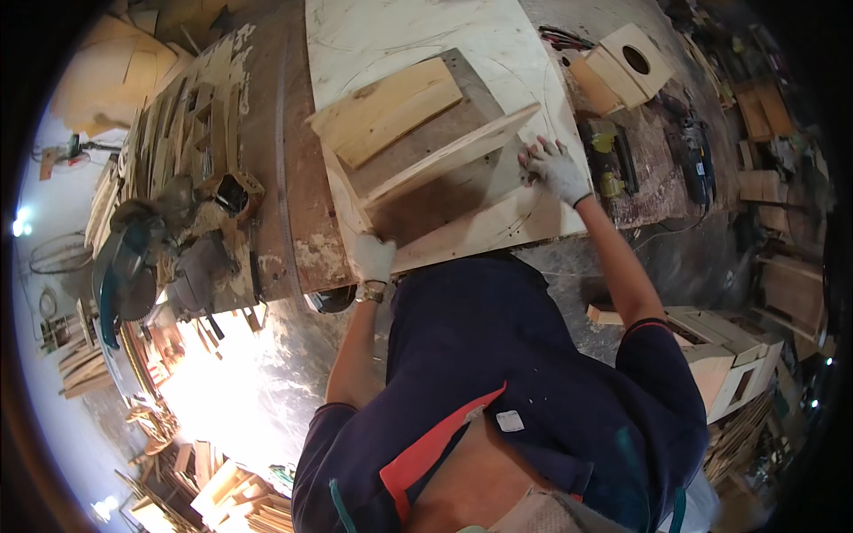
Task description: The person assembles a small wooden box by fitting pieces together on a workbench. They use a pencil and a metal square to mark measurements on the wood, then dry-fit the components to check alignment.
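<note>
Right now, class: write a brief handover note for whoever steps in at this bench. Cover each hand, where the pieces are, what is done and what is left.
Left hand: gloved, gripping the near corner of the wooden box.
Right hand: gloved, fingers spread, pressing the plywood sheet beside the box's right end.
Pieces: the box lies on the sheet atop the workbench.
Done: several box boards already stand joined.
Left: the box is open-sided and looks unfinished.

surface [284,178], upper centre | pale plywood sheet [373,35] with wooden box [426,142] on top | mitre saw [142,258] left | power tools [609,155] right
</note>
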{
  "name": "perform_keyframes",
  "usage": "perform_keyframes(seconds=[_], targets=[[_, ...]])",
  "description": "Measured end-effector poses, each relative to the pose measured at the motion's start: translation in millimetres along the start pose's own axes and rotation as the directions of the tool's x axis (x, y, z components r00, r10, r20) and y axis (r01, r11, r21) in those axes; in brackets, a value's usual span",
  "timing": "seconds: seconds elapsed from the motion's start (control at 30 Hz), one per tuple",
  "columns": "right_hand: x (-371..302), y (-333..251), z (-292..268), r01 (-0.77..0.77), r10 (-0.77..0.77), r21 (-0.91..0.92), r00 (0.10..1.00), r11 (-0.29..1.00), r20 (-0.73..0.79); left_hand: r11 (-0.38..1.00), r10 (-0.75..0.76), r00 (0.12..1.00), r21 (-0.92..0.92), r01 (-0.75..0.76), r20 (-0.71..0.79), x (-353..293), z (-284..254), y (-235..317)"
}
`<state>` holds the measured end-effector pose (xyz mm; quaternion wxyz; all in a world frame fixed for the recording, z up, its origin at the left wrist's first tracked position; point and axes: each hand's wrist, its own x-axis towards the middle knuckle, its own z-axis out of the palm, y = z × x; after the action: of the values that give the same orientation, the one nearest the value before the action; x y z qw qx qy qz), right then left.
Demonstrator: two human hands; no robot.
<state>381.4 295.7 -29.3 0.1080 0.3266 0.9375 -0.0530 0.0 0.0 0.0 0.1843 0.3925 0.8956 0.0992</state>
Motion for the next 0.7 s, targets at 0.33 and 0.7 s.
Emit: perform_keyframes(seconds=[0.33,0.7], targets=[[53,79,-68,0.034,-0.034,-0.153,0.999,0.988,0.007,0.882,0.47,0.712,-0.247,-0.401,0.522,-30,32,80],[4,-61,-22,-0.449,0.623,0.52,0.749,0.726,-0.223,0.594,0.434,0.9,-0.761,-0.261,0.03,86,7,24]])
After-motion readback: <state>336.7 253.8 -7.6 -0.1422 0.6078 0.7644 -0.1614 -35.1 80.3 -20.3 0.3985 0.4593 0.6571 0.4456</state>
